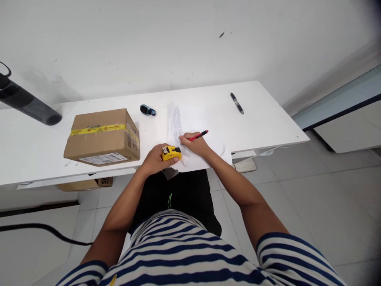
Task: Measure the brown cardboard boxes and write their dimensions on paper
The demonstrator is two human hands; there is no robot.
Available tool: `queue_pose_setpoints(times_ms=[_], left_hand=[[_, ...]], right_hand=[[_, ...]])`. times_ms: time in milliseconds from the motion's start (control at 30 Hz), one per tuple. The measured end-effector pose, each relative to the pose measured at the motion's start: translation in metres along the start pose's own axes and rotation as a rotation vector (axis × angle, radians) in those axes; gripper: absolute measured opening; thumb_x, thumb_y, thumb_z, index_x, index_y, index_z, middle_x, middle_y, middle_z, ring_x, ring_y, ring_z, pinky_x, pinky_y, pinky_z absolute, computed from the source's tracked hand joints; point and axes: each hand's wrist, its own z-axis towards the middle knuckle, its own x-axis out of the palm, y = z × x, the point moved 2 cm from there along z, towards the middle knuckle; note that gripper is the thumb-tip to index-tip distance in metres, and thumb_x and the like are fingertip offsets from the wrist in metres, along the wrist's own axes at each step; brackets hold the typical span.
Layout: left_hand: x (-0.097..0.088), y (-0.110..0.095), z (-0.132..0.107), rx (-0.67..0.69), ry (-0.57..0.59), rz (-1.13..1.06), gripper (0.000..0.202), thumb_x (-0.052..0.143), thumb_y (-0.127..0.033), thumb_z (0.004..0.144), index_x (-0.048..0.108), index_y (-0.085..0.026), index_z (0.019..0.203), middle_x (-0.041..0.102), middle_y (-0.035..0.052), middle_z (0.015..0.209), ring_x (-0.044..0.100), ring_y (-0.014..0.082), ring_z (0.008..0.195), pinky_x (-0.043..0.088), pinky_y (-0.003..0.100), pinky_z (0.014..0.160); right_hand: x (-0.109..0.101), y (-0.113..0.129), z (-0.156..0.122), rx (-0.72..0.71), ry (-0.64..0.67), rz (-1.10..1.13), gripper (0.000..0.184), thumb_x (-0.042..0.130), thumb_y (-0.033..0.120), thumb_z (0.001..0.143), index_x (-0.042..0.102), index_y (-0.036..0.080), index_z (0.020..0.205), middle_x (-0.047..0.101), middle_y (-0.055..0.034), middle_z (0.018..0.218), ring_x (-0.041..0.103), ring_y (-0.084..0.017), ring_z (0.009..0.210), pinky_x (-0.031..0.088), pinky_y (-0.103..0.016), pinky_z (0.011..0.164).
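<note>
My left hand [155, 159] is closed around a yellow tape measure [172, 153] at the front edge of the white desk. In my right hand [196, 143] is a red and black pen [199, 136], its tip end hidden by the fingers. The right hand rests on white paper sheets [205, 162], one of which carries dense handwriting along its left part. Left of my left hand stands a taped cardboard box [101, 137] with a white label on its front. Behind it to the right lies a small dark blue object [148, 110], perhaps a watch.
A dark tinted bottle [28, 101] stands at the left of the desk [268, 115], by the wall. Another pen [237, 103], black and grey, lies toward the right back. Under the desk, part of a second cardboard box [86, 184] shows.
</note>
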Motion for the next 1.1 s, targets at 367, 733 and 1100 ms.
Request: queue_pose_setpoints(times_ms=[367,733,1100], left_hand=[[0.0,-0.0005,0.0002,0.001,-0.006,0.016,0.042,0.074,-0.051,0.08,0.071,-0.02,0.108,0.073,0.0066,0.101,0.07,0.023,0.09,0.057,0.035,0.079],[0.0002,-0.0002,0.0,0.009,-0.017,0.037,0.043,0.074,-0.053,0.079,0.07,-0.021,0.107,0.073,0.0066,0.101,0.07,0.0235,0.09,0.057,0.035,0.079],[-0.0003,0.0009,0.0,0.011,-0.01,0.05,0.044,0.074,-0.052,0.079,0.071,-0.021,0.11,0.072,0.0067,0.104,0.07,0.0244,0.095,0.057,0.037,0.083]], right_hand=[[-0.0025,-0.0001,-0.0016,0.012,-0.078,-0.007,0.049,0.055,0.053,0.09,0.037,0.023,0.055,0.043,0.0012,0.055,0.044,-0.015,0.06,0.037,-0.032,0.059],[-0.0019,-0.0012,-0.002,0.017,-0.042,0.033,0.049,0.056,0.05,0.089,0.032,0.024,0.055,0.039,0.0025,0.055,0.038,-0.013,0.057,0.033,-0.032,0.058],[-0.0025,-0.0023,-0.003,0.011,-0.033,0.038,0.047,0.055,0.046,0.09,0.033,0.024,0.055,0.038,0.0029,0.055,0.035,-0.013,0.056,0.03,-0.032,0.057]])
